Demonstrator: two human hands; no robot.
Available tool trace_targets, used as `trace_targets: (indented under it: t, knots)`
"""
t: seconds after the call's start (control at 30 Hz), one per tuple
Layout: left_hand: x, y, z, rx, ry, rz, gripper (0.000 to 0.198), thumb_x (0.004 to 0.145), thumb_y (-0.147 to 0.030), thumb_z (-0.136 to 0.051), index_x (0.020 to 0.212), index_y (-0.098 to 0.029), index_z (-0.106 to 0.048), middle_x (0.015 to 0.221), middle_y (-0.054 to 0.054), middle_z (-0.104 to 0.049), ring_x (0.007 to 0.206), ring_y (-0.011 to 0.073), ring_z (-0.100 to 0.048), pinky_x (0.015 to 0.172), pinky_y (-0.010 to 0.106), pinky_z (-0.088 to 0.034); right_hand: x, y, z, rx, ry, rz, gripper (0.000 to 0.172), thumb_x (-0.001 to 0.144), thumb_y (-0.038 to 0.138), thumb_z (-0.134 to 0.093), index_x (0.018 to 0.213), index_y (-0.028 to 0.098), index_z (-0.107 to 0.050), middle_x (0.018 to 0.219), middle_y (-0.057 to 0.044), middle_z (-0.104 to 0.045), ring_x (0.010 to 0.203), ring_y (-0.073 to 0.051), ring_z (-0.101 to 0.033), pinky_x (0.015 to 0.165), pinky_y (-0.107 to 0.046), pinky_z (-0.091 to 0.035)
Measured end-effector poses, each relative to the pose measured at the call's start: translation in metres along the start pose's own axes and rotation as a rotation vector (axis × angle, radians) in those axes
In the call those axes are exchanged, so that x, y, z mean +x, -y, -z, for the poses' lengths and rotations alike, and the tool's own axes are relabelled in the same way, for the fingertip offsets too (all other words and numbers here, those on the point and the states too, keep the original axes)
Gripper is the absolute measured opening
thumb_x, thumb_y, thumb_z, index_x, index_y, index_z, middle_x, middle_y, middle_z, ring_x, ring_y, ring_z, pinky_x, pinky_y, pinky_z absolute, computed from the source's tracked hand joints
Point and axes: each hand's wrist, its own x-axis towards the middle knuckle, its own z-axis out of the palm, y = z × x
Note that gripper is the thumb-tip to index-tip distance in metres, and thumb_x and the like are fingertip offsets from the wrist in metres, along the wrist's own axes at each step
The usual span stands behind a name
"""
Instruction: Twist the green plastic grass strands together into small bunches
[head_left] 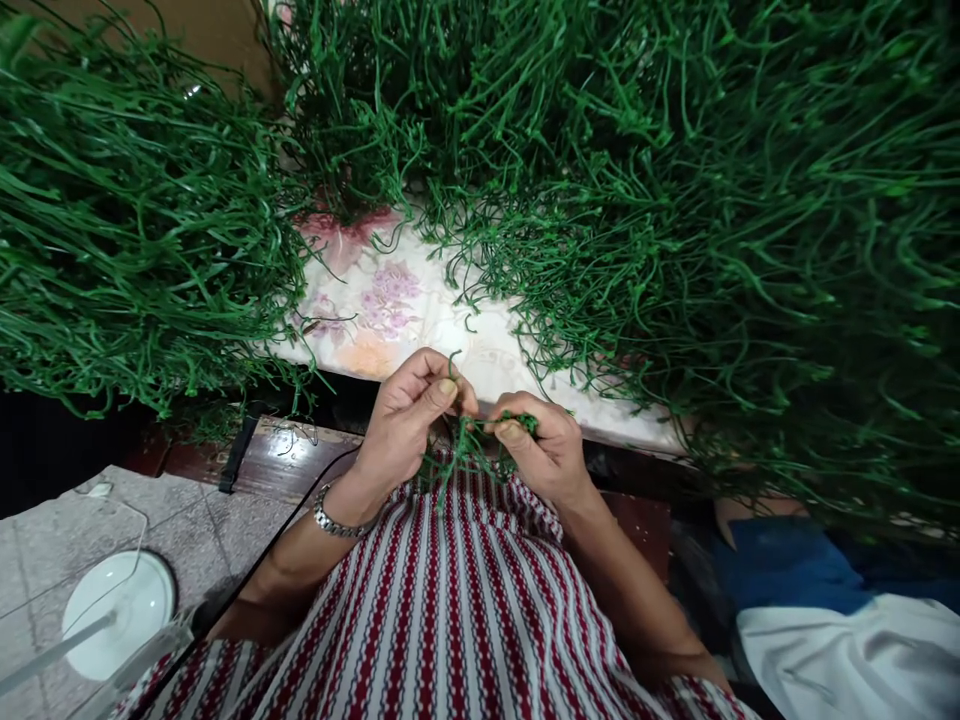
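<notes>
Just above my lap, my left hand (409, 420) pinches a thin green artificial stem (454, 362) between thumb and fingers, its curled tip poking up. Close to its right, my right hand (544, 450) is closed round a small bunch of green artificial stems (521, 421). Strands of a loose green sprig (459, 455) hang between and below both hands, over the striped garment. Where the strands join is partly hidden by my fingers. A metal watch (341, 513) is on my left wrist.
Large heaps of green artificial stems lie at the left (135, 230) and the right (675, 200) on a flower-patterned cloth (420, 300). A white round lamp-like base (120, 610) stands on the tiled floor. A person in blue and white clothing (847, 640) sits at the right.
</notes>
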Motion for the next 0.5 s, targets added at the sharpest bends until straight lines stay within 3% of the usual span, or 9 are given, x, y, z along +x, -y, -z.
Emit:
trace_targets:
  t: [0.23,0.37,0.5]
  knots:
    - [-0.007,0.008,0.012,-0.002,0.127,0.126,0.022,0.07,-0.026,-0.069,0.088,-0.015,-0.061,0.074,0.002,-0.059,0.068,0.0116,-0.053,0.066,0.024,-0.04,0.0,-0.004,-0.005,0.058,-0.06,0.097,0.02,0.088,0.033,-0.047,0.08,0.018,-0.057,0.068,-0.002,-0.058,0.059,-0.011,-0.052,0.057,-0.024,-0.04]
    - [-0.009,0.011,0.017,0.063,0.096,0.127,0.022,0.065,-0.029,-0.072,0.076,-0.013,-0.062,0.071,0.003,-0.057,0.064,0.0117,-0.05,0.06,0.023,-0.038,-0.001,-0.005,-0.008,0.004,-0.095,0.019,0.023,0.088,0.037,-0.046,0.079,0.018,-0.056,0.069,-0.002,-0.058,0.059,-0.011,-0.051,0.059,-0.025,-0.041]
    - [-0.009,0.009,0.017,0.199,0.045,0.026,0.018,0.067,-0.028,-0.071,0.07,-0.015,-0.059,0.066,0.0,-0.053,0.062,0.0113,-0.049,0.058,0.022,-0.037,-0.001,-0.002,-0.006,-0.017,-0.023,-0.086,0.024,0.088,0.037,-0.045,0.081,0.018,-0.056,0.072,-0.002,-0.058,0.064,-0.011,-0.052,0.061,-0.023,-0.04]
